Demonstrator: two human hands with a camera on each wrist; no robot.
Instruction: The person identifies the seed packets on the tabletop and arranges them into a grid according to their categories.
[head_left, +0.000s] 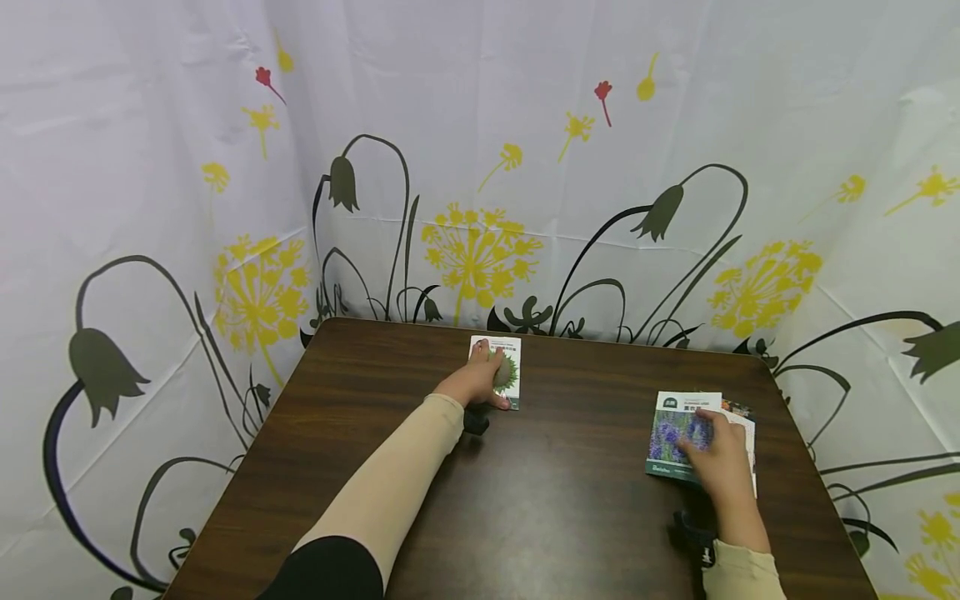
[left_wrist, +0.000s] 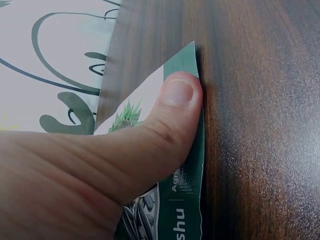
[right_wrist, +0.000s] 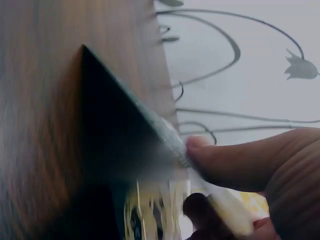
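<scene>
Near the far edge of the table, my left hand (head_left: pixel 474 382) rests spread over a white and green seed packet (head_left: pixel 512 357) printed with a spiky green flower head. The left wrist view shows the thumb (left_wrist: pixel 177 95) lying on the packet's green border. On the right, my right hand (head_left: pixel 722 467) pinches a seed packet with purple flowers (head_left: pixel 666 433) by its right side. That packet is tilted and blurred in the right wrist view. Other packets (head_left: pixel 749 427) lie partly hidden beneath it and the hand.
The dark wooden table (head_left: pixel 555 500) reaches back to a white curtain (head_left: pixel 480 100) printed with flowers, which also hangs along both sides. Black wrist straps (head_left: pixel 476 421) sit on both wrists.
</scene>
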